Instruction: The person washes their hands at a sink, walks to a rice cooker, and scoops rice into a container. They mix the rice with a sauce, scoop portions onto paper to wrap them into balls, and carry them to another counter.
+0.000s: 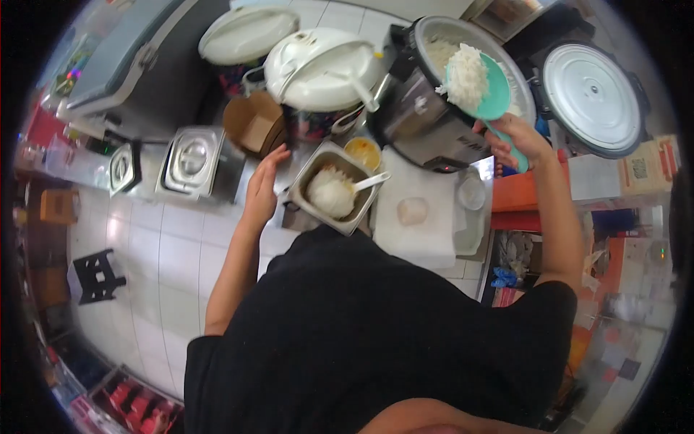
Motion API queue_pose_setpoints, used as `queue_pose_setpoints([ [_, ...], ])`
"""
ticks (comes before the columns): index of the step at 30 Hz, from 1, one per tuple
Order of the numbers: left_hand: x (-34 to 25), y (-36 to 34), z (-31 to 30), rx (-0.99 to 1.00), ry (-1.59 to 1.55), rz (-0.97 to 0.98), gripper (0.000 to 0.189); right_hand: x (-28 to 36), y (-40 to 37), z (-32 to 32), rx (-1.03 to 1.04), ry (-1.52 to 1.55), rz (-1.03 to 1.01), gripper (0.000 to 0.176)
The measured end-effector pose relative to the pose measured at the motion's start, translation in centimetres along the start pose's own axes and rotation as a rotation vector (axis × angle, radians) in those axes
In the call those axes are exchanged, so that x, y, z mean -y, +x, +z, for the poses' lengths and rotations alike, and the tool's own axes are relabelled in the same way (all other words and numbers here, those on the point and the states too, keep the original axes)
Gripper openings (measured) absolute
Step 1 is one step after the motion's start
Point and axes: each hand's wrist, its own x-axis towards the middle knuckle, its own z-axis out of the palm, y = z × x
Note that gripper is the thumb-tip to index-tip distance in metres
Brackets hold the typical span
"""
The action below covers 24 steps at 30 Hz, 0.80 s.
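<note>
Past the black shirt [376, 325], the right hand [517, 141] grips a teal paddle [497, 94] heaped with rice [466, 72] over the open cooker [426, 123]; the left hand [262, 184], open and empty, stands beside the tray [303, 181]. Keeping the paddle level should stop spills. Only a QR code [640, 168] shows; the cooker's lettering is unreadable.

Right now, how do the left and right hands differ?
The left hand is open and flat beside the metal tray; the right hand is shut on the teal paddle. The left hand is empty; the right hand lifts rice over the open rice cooker. Both are bare.
</note>
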Motion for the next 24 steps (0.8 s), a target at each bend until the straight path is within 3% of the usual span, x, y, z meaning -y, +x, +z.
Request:
queue_pose_setpoints([
  [2,-0.6,-0.3,-0.6,0.017,0.034,-0.030,0.044,-2.9,1.0,4.2,0.012,-0.001,-0.052,0.030],
  [5,0.3,-0.8,-1.5,0.033,0.047,-0.030,0.044,-8.9,4.5,11.7,-0.358,-0.501,-0.055,0.029],
  [6,0.5,-1.1,-1.8,0.037,0.043,-0.042,0.043,-14.1,7.3,12.2,-0.454,-0.860,-0.667,0.033],
  [8,0.6,-1.7,-2.4,0.044,0.041,-0.054,0.043,-16.9,8.3,16.2,-0.562,-0.994,-0.435,0.035],
  [11,0.7,-2.1,-3.1,0.049,0.056,-0.023,0.041,-18.2,8.9,17.9,-0.731,-0.911,-0.335,0.035],
  [13,0.8,-2.6,-3.2,0.047,0.072,-0.052,0.041,-18.2,8.5,17.6,-0.735,-0.850,-0.444,0.034],
  [17,1.1,-2.9,-2.7,0.063,0.041,-0.046,0.042,-14.4,4.6,14.2,-0.737,-0.691,-0.649,0.031],
  [18,1.2,-3.0,-2.7,0.062,0.045,-0.042,0.042,-11.7,2.6,12.7,-0.830,-0.863,-0.752,0.028],
  [21,0.6,-3.0,-1.9,0.049,0.031,-0.075,0.043,-6.9,-4.1,3.8,-1.302,-0.892,-0.684,0.016],
  [22,0.6,-3.1,-1.7,0.041,0.028,-0.080,0.043,-4.0,-7.0,1.9,-1.371,-0.735,-0.745,0.017],
  [24,0.4,-3.4,-1.2,0.012,0.019,-0.129,0.045,-1.0,-11.7,-5.9,-1.780,-0.829,-0.729,0.033],
])
